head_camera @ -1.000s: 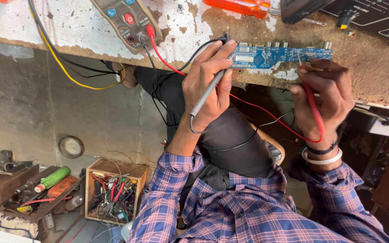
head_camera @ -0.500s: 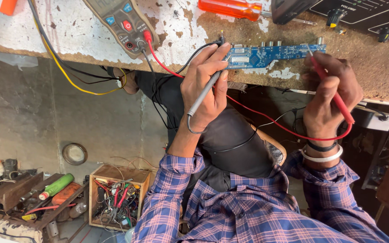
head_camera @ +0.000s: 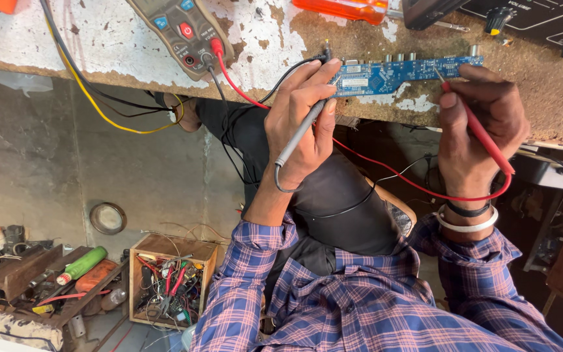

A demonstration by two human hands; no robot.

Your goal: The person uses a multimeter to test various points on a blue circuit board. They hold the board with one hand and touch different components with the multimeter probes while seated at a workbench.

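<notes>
Head view: blue circuit board [head_camera: 405,72] lies long-axis left-to-right at the worn bench edge [head_camera: 262,58], left hand [head_camera: 301,124] fingers clamped on grey probe [head_camera: 298,137] near its left end, right hand [head_camera: 483,124] pinching red probe [head_camera: 480,133], tip touching its right half.

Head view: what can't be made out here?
- Grey multimeter: its screen is cut off by the top edge.
- Black probe in the left hand: its tip is hidden behind the fingers.
- Blue circuit board: its parts are too small to tell.
- Red probe in the right hand: the contact point is too small to tell.
</notes>
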